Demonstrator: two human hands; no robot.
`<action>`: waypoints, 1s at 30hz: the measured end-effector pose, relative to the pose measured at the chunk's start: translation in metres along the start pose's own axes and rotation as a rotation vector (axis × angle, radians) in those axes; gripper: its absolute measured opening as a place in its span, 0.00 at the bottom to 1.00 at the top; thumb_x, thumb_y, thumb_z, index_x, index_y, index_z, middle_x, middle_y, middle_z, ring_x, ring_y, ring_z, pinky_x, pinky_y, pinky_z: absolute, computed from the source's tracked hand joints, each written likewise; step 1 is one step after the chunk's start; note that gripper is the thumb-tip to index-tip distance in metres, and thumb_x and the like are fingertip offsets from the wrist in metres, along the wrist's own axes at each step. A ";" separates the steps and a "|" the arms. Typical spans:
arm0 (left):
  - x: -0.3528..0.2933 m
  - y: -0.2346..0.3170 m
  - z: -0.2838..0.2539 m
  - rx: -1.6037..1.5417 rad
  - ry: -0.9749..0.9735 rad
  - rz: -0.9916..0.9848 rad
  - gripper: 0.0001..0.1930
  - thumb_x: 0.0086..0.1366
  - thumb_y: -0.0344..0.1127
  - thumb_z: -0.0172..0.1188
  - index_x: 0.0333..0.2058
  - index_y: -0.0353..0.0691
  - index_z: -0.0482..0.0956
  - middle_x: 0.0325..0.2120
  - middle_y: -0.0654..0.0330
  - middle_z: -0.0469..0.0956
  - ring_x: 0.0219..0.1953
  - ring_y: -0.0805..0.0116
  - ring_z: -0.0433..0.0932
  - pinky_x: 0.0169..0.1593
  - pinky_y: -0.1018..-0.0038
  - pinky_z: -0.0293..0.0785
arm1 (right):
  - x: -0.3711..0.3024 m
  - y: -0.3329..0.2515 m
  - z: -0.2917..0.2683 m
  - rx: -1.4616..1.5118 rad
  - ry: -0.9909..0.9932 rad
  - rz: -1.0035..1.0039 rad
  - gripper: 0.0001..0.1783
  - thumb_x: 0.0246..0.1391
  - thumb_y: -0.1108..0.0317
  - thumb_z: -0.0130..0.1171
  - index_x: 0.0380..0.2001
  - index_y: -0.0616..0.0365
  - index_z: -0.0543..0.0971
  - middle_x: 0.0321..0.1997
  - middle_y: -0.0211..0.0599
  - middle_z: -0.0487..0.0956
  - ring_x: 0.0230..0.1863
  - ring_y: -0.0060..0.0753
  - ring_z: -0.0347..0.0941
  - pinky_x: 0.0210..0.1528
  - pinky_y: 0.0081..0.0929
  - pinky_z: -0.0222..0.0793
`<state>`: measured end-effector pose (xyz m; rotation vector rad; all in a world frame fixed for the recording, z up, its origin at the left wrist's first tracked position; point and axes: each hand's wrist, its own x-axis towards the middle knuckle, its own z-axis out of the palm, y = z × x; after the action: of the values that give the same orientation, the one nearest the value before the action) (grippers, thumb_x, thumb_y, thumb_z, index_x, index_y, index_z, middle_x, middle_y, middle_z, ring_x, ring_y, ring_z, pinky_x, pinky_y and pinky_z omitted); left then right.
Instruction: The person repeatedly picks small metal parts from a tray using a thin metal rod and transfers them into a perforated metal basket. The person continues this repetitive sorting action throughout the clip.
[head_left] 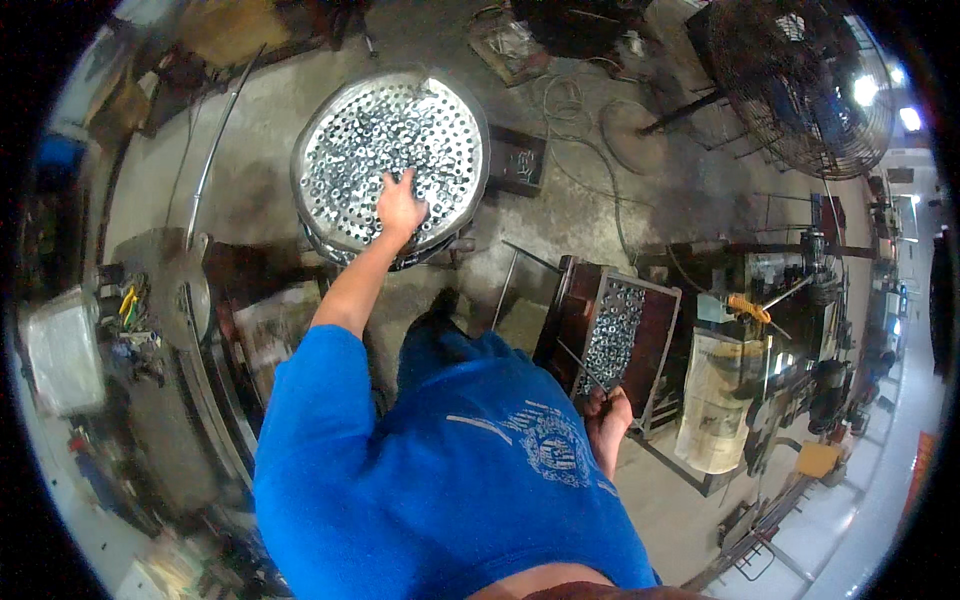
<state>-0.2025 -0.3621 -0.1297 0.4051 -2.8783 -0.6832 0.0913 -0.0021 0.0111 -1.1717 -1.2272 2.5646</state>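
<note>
My left hand (401,210) reaches over a round perforated metal pan (462,205). Two of its fingers point forward with a gap between them, touching or just above the small metal nuts (385,135) heaped in the pan. The other fingers are hard to make out. At the lower right, my right hand (608,425) is closed around the end of a thin metal rod (581,364). That rod slants across a rectangular tray (655,360) that bears many more nuts (612,325). Part of the right hand's grip is hidden.
A large floor fan (800,85) stands at the far right, its round base (635,135) on the floor. A dark box (520,160) sits beside the pan. Cables (590,140) cross the floor. A bench with a paper sheet (715,400) and orange-handled tool (748,308) lies right.
</note>
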 end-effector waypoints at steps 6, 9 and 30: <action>-0.008 0.003 -0.017 0.072 -0.121 0.027 0.27 0.42 0.39 0.60 0.46 0.52 0.68 0.39 0.48 0.63 0.35 0.49 0.72 0.36 0.60 0.71 | -0.001 -0.005 0.012 -0.083 -0.038 -0.027 0.06 0.49 0.66 0.41 0.21 0.52 0.61 0.20 0.34 0.61 0.21 0.27 0.55 0.21 0.22 0.51; -0.008 0.011 -0.029 0.108 -0.208 0.018 0.28 0.45 0.44 0.60 0.46 0.47 0.65 0.43 0.46 0.62 0.39 0.49 0.71 0.39 0.59 0.71 | -0.001 -0.004 0.009 -0.048 -0.024 -0.012 0.06 0.48 0.67 0.40 0.21 0.52 0.61 0.20 0.35 0.62 0.21 0.28 0.55 0.21 0.23 0.52; 0.017 -0.018 -0.002 -0.972 0.102 -0.246 0.06 0.46 0.31 0.58 0.25 0.36 0.75 0.18 0.61 0.73 0.15 0.67 0.71 0.20 0.76 0.67 | -0.009 -0.007 -0.013 -0.035 0.011 -0.046 0.06 0.47 0.68 0.40 0.19 0.55 0.62 0.21 0.39 0.66 0.19 0.28 0.57 0.20 0.24 0.53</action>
<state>-0.2146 -0.3834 -0.1344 0.5935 -2.0547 -1.8662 0.1048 0.0077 0.0162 -1.1486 -1.2859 2.5108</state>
